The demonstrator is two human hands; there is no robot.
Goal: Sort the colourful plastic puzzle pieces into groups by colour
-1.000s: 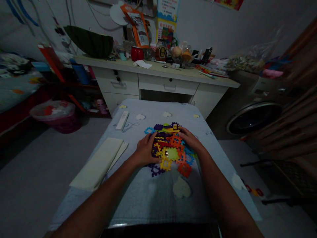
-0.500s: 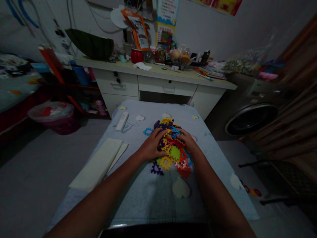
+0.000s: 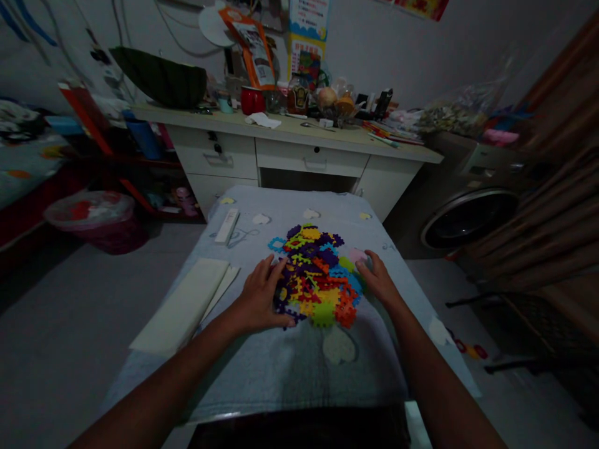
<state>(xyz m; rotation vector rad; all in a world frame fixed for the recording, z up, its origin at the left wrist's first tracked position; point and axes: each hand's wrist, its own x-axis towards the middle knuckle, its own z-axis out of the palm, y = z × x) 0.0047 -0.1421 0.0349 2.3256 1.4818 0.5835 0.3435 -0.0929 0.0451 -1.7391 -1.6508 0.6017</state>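
Note:
A heap of flat, notched plastic building pieces (image 3: 311,274) in purple, yellow, red, blue, green and orange lies on the cloth-covered table (image 3: 281,380). Along the heap's left edge is my left hand (image 3: 262,293), fingers spread, the thumb beside a purple piece at the near corner. My right hand (image 3: 378,279) is at the right side, thumb and fingers apart, close to the blue and green pieces. Neither hand grips anything. A blue frame-shaped piece (image 3: 277,244) sits at the far left of the heap.
Folded cream sheets (image 3: 182,305) and a narrow white box (image 3: 227,227) lie on the table's left. Behind stands a cluttered desk (image 3: 224,131) with drawers. A washing machine (image 3: 449,187) is at the right, a lined bin (image 3: 93,218) on the left floor.
Both hands have moved outward from the heap, the left one to the left and the right one to the right. The pieces are more spread out and rearranged. The view has shifted slightly.

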